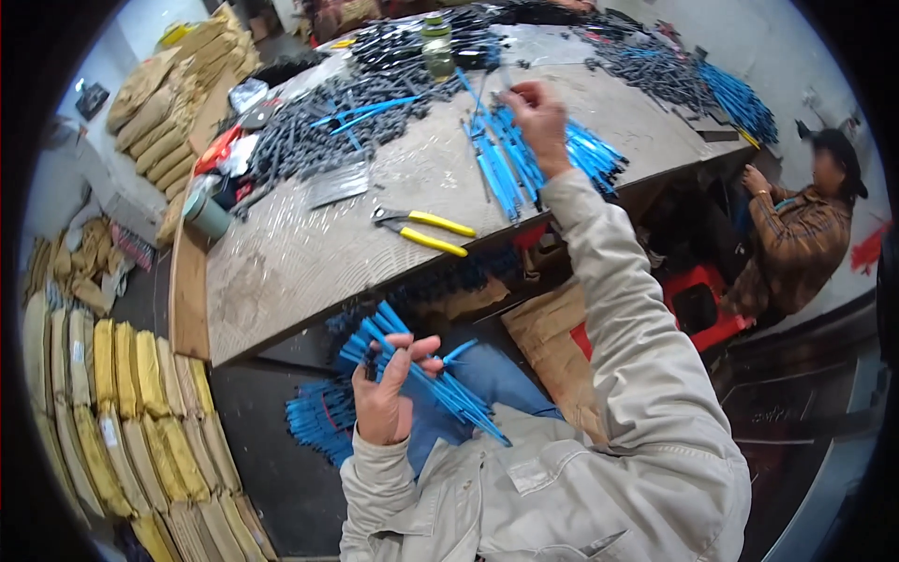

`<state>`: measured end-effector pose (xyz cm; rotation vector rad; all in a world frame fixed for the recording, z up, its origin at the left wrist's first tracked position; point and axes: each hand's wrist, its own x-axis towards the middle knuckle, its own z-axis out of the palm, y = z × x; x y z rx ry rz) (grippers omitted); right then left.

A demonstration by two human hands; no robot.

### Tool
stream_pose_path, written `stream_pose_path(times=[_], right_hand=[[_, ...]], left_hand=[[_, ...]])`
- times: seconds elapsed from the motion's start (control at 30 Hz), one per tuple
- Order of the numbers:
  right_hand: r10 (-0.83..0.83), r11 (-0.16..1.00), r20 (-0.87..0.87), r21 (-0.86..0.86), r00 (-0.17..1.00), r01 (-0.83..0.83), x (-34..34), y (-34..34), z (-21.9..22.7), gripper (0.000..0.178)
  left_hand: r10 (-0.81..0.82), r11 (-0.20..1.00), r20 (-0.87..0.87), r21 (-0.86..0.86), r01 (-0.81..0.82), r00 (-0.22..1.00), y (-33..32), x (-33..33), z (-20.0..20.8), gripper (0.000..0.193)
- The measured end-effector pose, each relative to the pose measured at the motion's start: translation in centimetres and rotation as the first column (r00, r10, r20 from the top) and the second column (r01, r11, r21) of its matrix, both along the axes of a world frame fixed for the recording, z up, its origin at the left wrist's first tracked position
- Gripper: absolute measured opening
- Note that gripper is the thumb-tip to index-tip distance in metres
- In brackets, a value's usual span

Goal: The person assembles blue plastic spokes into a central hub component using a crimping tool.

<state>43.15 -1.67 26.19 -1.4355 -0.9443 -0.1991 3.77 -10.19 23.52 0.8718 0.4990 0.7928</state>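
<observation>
Above my lap, my left hand [386,398] is closed around a loose bundle of thin blue sticks with dark ends [459,395], which fan out on both sides of the fingers. My right hand [539,114] is stretched far over the table, its fingers pinched together just above a row of similar blue sticks [510,169]. A thin, blurred piece seems to stick up from those fingertips, too unclear to name. Yellow-handled pliers [426,230] lie on the table nearer to me, beside a flat metal plate [338,184].
Heaps of dark grey small parts [314,131] cover the table's far side, around a green bottle [437,47]. At the left edge stands a green cup [206,215]. A tied blue bundle [320,420] lies by my lap. Stacked sacks [140,412] line the left; a person [801,225] is at right.
</observation>
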Motion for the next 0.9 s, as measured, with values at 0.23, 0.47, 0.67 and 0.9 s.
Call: stream_pose_path(times=[0.23, 0.47, 0.67, 0.9], right_hand=[[0.066, 0.914, 0.151, 0.387, 0.986, -0.121, -13.4, -12.7, 1.5, 0.02], [0.255, 0.913, 0.5, 0.158, 0.827, -0.376, -19.3, -15.9, 0.0, 0.025], [0.488, 0.828, 0.415, 0.06, 0.768, -0.558, -23.3, -14.3, -0.7, 0.028], [0.406, 0.882, 0.112, 0.212, 0.907, -0.421, -22.9, -15.1, -1.2, 0.027]], left_hand=[[0.152, 0.987, 0.009, 0.047, -0.152, 0.988, 1.5, -0.5, 0.3, 0.019], [0.269, 0.936, 0.074, 0.215, -0.279, 0.96, 2.1, -0.1, 0.6, 0.017], [0.293, 0.908, -0.022, 0.319, -0.271, 0.956, -0.3, 2.0, -0.1, 0.015], [0.319, 0.922, -0.06, 0.25, -0.295, 0.946, 0.0, 0.7, -0.1, 0.017]])
